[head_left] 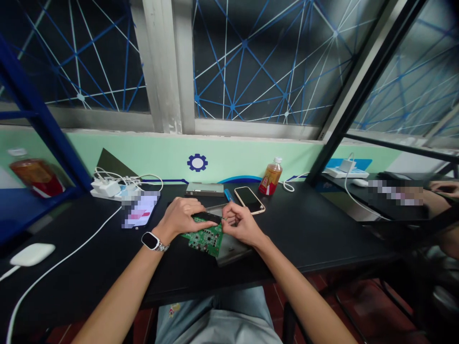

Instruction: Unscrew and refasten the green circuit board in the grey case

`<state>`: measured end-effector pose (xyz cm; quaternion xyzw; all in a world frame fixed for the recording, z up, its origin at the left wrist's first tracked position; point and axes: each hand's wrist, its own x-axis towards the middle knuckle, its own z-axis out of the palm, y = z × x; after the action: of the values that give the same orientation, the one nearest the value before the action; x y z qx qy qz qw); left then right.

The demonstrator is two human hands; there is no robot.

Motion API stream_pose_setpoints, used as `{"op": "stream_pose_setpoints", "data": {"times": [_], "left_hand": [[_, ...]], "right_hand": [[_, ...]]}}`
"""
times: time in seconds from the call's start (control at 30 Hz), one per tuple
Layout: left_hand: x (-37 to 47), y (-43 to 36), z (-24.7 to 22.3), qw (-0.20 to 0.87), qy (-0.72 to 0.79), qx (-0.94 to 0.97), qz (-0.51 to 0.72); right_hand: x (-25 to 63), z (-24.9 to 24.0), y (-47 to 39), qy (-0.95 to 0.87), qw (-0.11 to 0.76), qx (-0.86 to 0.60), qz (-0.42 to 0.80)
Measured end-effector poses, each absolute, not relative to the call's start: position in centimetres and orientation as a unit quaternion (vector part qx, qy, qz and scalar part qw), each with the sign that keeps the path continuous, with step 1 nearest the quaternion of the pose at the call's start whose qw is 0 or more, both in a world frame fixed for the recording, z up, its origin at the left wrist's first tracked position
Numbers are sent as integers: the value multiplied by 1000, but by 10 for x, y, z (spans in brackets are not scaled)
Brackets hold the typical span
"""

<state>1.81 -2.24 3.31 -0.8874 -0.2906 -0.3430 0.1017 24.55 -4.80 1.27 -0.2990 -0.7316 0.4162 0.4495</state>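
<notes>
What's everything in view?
Flat circuit board: one, green, centre
Metal panel: one, grey, beneath board
Slim metal box: one, grey, back centre
Rectangular phones: two, black and pale screens, right and left
Slender object: one, blue, beside right phone
Plastic bottles: two, amber and red, back right, far left
Plastic power strips: two, white, back left, right
Rounded device: one, white, left
Cables: several, white, both sides
Flat desk: one, black, underneath
Patterned windows: several, dark, behind
Wristwatch: one, black and silver, left wrist
Bare hands: two, at board
</notes>
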Motion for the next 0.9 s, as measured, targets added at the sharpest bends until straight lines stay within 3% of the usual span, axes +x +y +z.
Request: {"op": "stream_pose_setpoints", "data": {"times": [0.37, 0.57, 0.8, 0.9], "left_hand": [[23, -23, 36, 90, -282, -884, -361], [26, -26, 40, 52, -304, -886, -347], [4, -24, 51, 63, -445, -746, -491], [-9, -15, 45, -34, -528, -717, -454]], "right_hand": [[248, 20, -53, -739, 426, -293, 431], [247, 20, -51, -782, 400, -368, 305], [251, 18, -44, -727, 481, -422, 251], [252, 18, -43, -693, 515, -435, 255]]}}
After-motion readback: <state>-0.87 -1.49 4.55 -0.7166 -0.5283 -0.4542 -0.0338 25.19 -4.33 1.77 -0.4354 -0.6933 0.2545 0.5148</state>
